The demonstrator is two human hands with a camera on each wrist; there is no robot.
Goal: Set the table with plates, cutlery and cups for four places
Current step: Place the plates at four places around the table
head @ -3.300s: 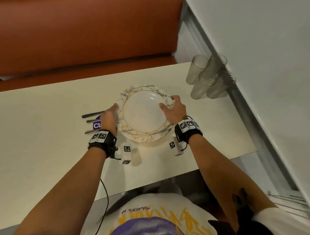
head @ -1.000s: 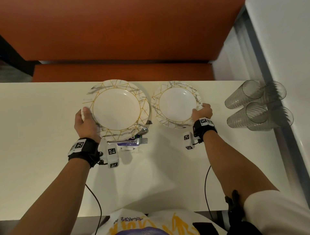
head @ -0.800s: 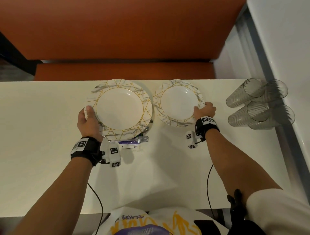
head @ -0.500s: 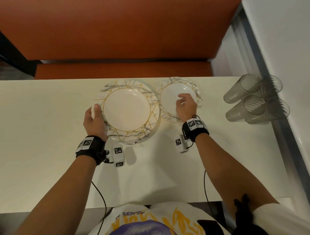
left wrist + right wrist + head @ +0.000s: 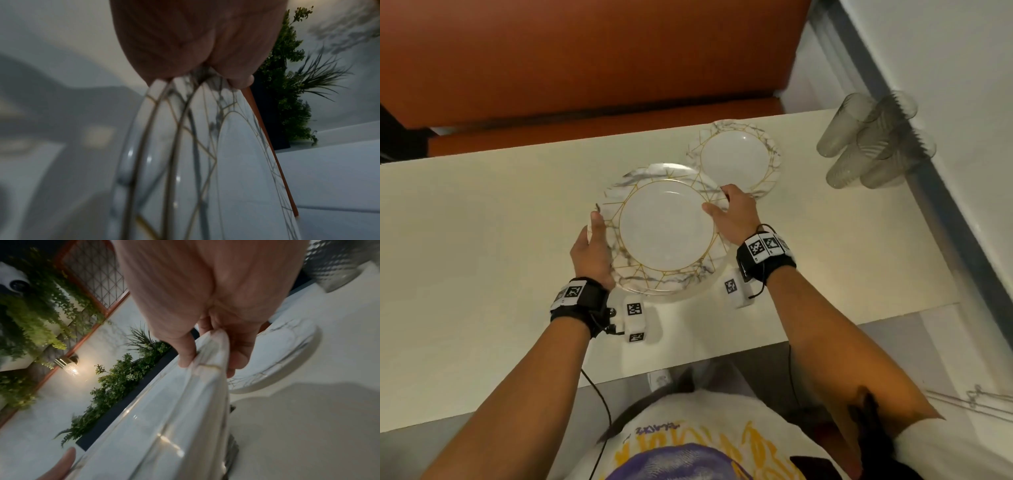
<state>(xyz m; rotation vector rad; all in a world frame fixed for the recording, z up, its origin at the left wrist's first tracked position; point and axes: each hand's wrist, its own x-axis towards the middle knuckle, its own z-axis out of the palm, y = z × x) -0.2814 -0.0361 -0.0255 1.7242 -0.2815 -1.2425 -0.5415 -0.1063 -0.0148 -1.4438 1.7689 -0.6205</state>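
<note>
Both my hands hold a stack of white marble-patterned plates with gold lines (image 5: 666, 229) just above the cream table (image 5: 465, 240). My left hand (image 5: 594, 246) grips its left rim, thumb on top. At the stack's right rim my right hand (image 5: 732, 214) pinches the edge, thumb above and fingers below. One matching plate (image 5: 736, 159) lies alone near the far edge, behind my right hand. The left wrist view shows several rims of the plate stack (image 5: 185, 162) under my left hand (image 5: 195, 40). In the right wrist view my right hand (image 5: 216, 296) clasps the plate stack (image 5: 164, 418), with the single plate (image 5: 283, 356) beyond.
Several clear ribbed cups (image 5: 873, 140) stand bunched at the table's far right, by the wall. An orange bench (image 5: 585, 113) runs along the far side. A dark metal end, perhaps cutlery (image 5: 231, 449), shows under the stack.
My right hand left the single plate at the far edge and took hold of the stack's right rim. The stack has come nearer to me, covering the cutlery.
</note>
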